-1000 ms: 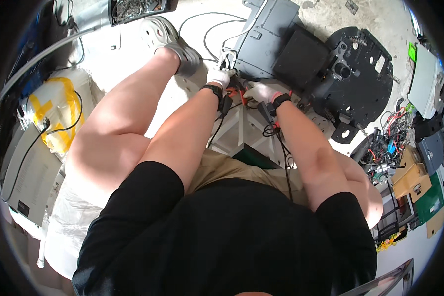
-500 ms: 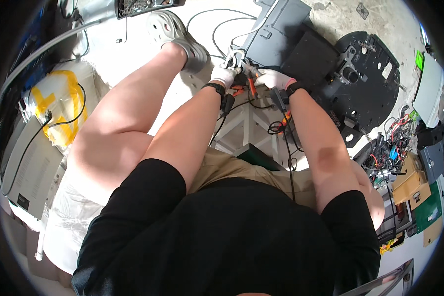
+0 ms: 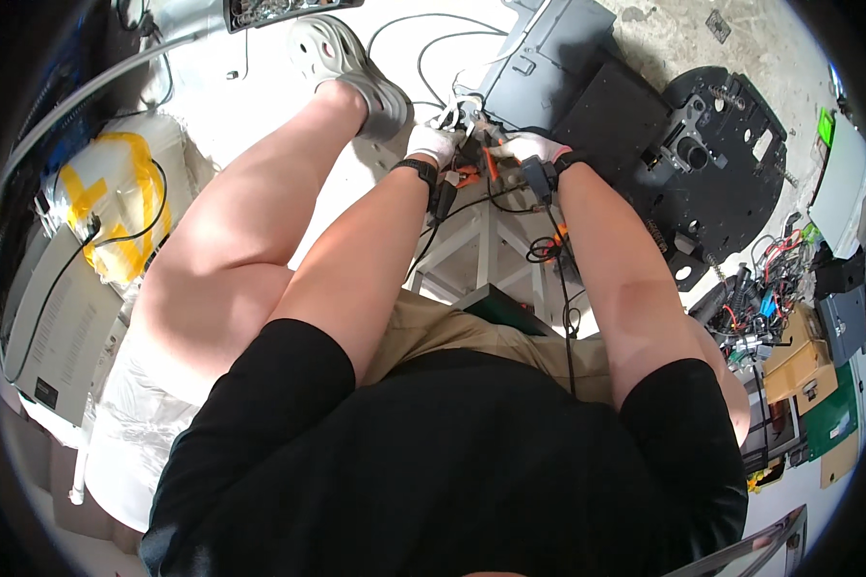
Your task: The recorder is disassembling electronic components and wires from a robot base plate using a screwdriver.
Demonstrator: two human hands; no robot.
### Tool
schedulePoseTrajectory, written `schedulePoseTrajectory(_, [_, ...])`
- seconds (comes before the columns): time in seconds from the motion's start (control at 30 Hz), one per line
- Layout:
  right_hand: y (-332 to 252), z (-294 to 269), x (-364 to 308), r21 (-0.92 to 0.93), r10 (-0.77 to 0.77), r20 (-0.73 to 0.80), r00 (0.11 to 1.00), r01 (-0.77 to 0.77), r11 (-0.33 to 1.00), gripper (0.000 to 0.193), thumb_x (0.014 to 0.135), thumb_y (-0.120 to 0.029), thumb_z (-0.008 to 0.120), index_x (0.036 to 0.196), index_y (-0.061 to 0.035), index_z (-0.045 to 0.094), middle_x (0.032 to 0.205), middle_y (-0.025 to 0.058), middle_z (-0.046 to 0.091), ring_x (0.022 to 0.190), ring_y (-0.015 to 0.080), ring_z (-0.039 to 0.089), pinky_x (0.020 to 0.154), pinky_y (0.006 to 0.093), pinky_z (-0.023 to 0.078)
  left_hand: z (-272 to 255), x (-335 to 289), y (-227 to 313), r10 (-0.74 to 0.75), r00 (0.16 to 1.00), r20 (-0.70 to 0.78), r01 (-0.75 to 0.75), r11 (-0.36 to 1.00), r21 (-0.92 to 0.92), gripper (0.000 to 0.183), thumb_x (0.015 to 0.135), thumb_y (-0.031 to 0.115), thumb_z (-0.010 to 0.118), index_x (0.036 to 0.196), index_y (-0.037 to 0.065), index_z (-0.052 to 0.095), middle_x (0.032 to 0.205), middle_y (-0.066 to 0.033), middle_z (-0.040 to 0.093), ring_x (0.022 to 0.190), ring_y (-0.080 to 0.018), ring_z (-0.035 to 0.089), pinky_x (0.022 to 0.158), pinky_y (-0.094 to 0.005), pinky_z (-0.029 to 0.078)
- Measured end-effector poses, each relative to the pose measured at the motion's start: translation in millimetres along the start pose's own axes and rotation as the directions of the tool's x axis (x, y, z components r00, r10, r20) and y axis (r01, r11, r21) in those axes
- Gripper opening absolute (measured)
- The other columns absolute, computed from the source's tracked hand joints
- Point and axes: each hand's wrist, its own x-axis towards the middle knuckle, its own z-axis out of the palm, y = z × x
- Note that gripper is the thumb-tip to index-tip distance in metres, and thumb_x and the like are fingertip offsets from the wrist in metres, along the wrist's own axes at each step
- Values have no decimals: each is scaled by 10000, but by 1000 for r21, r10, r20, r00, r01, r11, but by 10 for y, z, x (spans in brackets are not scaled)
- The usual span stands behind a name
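Observation:
My left hand (image 3: 434, 144), in a white glove, is closed on a small whitish metal part (image 3: 469, 106) at the near edge of a grey box-shaped housing (image 3: 541, 67). Close on its right, my right hand (image 3: 529, 147), also gloved, is closed around an orange-handled hand tool (image 3: 492, 163) that looks like pliers. The tool's head meets the part, but its jaws are too small to make out. More orange handles (image 3: 467, 176) lie just below the hands, on a grey metal frame stand (image 3: 486, 240). Black cables with small boxes hang from both wrists.
A round black plate (image 3: 731, 183) with a motor-like fitting lies right of the housing. Farther right is a tangle of wires and small parts (image 3: 765, 303) near a cardboard box (image 3: 799, 361). At left sits a plastic-wrapped bundle (image 3: 120, 207) with yellow tape. Thin cables (image 3: 423, 58) loop across the floor.
My right hand has shifted slightly left and up, closer to my left hand, with the tool still in it. My left hand stays at the metal part. The whole view has shifted a little.

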Motion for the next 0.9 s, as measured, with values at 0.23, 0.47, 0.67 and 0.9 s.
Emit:
schedulePoseTrajectory(0.23, [267,-54,172,-289,-131,-112,985,94,953,527,871,-533,564,936,-18,660,746,97,644,634,194,559,625,355,454,90,-104,243,-102,993,55,113,956,-270,384,806,299,696,1037,-2,639,878,-131,678,682,-202,644,613,-353,519])
schedulePoseTrajectory(0.47, [-262,233,-219,-541,-35,-243,969,-106,834,588,904,-554,512,841,15,648,676,120,598,627,215,540,654,352,462,93,-67,142,-104,995,5,104,984,-146,367,807,281,698,1037,1,640,888,-118,692,718,-180,648,656,-321,517])
schedulePoseTrajectory(0.67, [-154,345,-191,-707,-276,-337,900,-48,706,543,896,-510,499,1015,-10,674,993,234,654,831,396,646,729,453,522,193,-6,106,-102,995,4,101,981,-169,348,825,280,694,1037,7,651,900,-112,695,730,-185,647,669,-316,515])
schedulePoseTrajectory(0.9, [-92,302,-144,-310,-142,-186,972,79,947,493,863,-535,586,766,-56,651,667,36,569,584,125,499,537,294,387,220,-48,151,-126,992,-31,118,975,-187,361,820,293,700,1054,21,657,911,-102,696,759,-194,646,703,-327,515])
